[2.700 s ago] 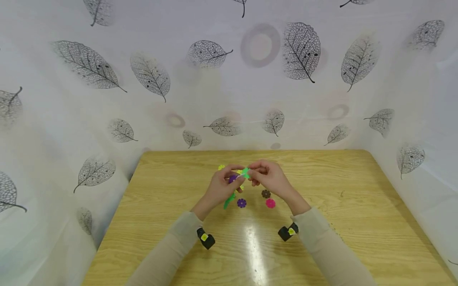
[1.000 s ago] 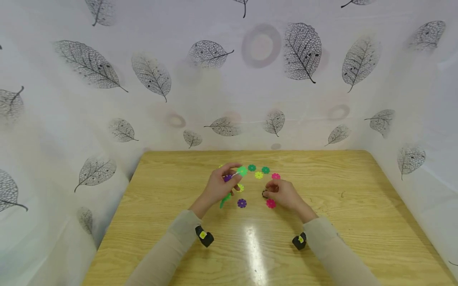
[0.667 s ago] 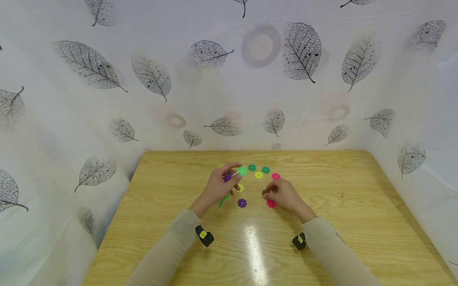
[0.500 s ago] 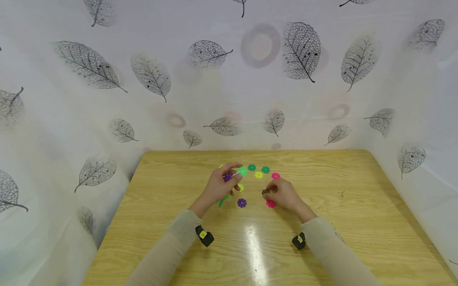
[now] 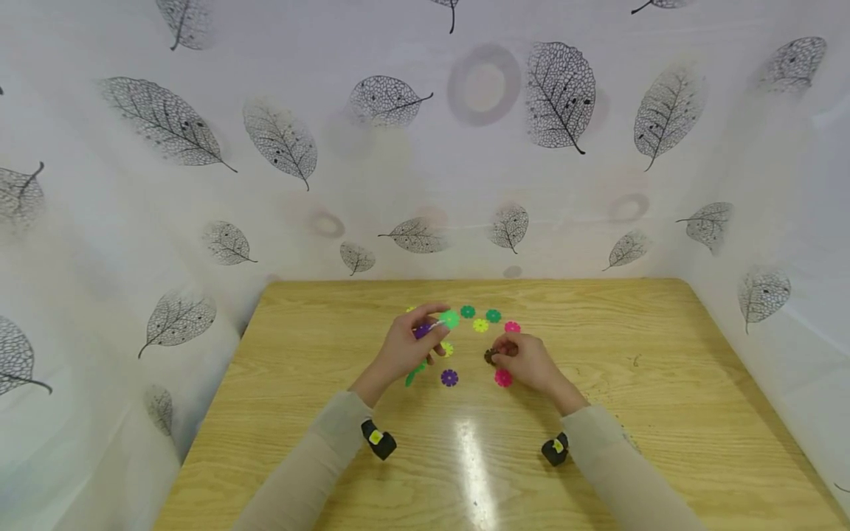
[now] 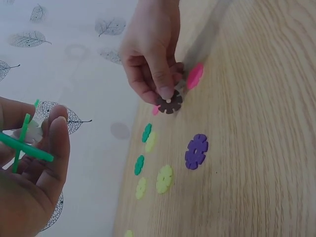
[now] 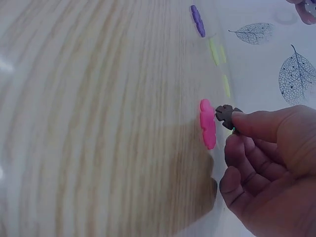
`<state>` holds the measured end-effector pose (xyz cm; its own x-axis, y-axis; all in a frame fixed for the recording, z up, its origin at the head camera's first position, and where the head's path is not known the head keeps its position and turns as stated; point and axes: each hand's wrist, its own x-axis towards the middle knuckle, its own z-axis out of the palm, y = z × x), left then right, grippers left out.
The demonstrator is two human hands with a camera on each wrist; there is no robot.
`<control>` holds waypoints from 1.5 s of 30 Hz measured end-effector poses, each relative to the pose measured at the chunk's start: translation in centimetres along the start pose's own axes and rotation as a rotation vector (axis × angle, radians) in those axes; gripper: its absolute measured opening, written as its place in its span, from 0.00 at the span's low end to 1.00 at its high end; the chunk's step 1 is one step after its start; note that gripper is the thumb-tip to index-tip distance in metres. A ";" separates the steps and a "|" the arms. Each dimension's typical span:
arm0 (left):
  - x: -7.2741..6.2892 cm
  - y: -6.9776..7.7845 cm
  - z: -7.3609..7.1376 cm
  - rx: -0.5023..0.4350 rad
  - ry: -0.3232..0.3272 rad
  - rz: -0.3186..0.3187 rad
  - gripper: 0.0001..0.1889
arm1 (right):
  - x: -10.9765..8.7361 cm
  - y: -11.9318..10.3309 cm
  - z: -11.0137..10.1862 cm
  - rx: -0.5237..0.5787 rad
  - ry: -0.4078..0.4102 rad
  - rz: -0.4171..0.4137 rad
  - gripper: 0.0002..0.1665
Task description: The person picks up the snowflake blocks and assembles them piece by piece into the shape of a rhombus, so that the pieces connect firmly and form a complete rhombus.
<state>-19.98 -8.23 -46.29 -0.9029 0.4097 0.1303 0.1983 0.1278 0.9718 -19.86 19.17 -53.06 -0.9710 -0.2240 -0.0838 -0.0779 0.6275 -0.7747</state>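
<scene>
My left hand [image 5: 401, 348] holds a joined piece of notched plastic flower discs above the table. A light green disc [image 5: 449, 318] tops it, with a purple disc [image 5: 423, 330] by the fingers and green discs [image 5: 415, 373] hanging below the palm. In the left wrist view a white disc [image 6: 32, 133] shows behind crossed green discs. My right hand [image 5: 531, 361] pinches a brown notched disc [image 6: 170, 105] between thumb and forefinger, just over the table. A pink disc [image 7: 207, 124] lies right beside that hand, and the right fingers are curled under the thumb.
On the wooden table [image 5: 319, 442] lie a purple disc [image 5: 449, 377], a yellow disc [image 5: 481, 325], two teal discs, including one teal disc [image 5: 468, 312] at the back, and another pink disc [image 5: 512, 327]. A leaf-print curtain [image 5: 425, 169] surrounds the table's back and sides.
My right hand has left the light green disc, moved right and toward me, and picked up the brown disc. My left hand has shifted slightly left, still holding the joined discs.
</scene>
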 end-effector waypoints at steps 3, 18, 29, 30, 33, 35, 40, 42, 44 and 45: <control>0.0 -0.1 0.0 -0.001 -0.003 -0.007 0.21 | -0.1 -0.1 -0.4 0.028 -0.006 0.000 0.07; 0.1 -0.3 -0.2 -0.011 -0.012 -0.025 0.21 | 0.2 -2.1 -2.2 0.050 0.079 -0.070 0.07; 0.2 -0.5 -0.3 -0.014 -0.036 -0.027 0.21 | 0.3 -4.0 -2.9 0.098 0.079 -0.097 0.07; 0.2 -0.5 -0.3 -0.011 -0.037 -0.028 0.21 | 0.3 -4.1 -3.0 0.104 0.076 -0.100 0.07; 0.2 -0.5 -0.3 -0.007 -0.043 -0.031 0.21 | 0.3 -4.5 -3.1 0.130 0.074 -0.097 0.06; 0.1 -0.4 -0.3 -0.005 -0.047 -0.031 0.21 | 0.3 -4.7 -3.1 0.144 0.071 -0.103 0.06; 0.2 -0.5 -0.3 0.001 -0.052 -0.034 0.21 | 0.3 -5.2 -3.2 0.219 0.054 -0.124 0.07; 0.2 -0.6 -0.3 0.006 -0.055 -0.038 0.21 | 0.3 -5.3 -3.2 0.253 0.038 -0.137 0.07; 0.2 -0.5 -0.2 0.010 -0.059 -0.041 0.21 | 0.3 -5.4 -3.2 0.273 0.025 -0.152 0.08; 0.2 -0.5 -0.2 0.013 -0.061 -0.043 0.21 | 0.4 -5.5 -3.2 0.280 0.019 -0.158 0.08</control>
<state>-20.32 -8.43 -46.71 -0.8858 0.4578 0.0758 0.1651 0.1581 0.9735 -20.50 18.03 -46.86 -0.9562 -0.2864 0.0610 -0.1653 0.3562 -0.9197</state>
